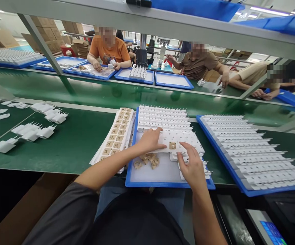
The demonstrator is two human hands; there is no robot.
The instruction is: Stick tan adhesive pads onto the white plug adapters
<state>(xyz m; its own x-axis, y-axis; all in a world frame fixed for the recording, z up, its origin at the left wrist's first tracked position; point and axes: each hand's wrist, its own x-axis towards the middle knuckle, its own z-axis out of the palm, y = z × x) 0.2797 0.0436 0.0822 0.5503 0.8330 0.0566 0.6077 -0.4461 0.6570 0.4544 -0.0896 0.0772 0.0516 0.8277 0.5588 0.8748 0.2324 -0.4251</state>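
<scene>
My left hand [151,140] reaches in from the left with thumb and forefinger spread, at the white blocks in the middle of a blue-rimmed tray [147,184]. My right hand [192,165] is over the tray's right side, thumb and forefinger apart, with nothing visible between them. A small tan square piece [172,145] with cut-outs lies on the white surface between my hands. Rows of white plug housings with metal pins [162,117] fill the tray's far half. Crumpled tan scraps [150,160] lie near its front left. More white plugs [207,173] are partly hidden by my right hand.
Sheets of tan labels [117,132] lie left of the tray. A second blue tray [221,163] with rows of white plugs is at right. Loose white plugs [30,131] stand on the green bench at left. A metal frame bar [162,22] crosses above; people sit opposite.
</scene>
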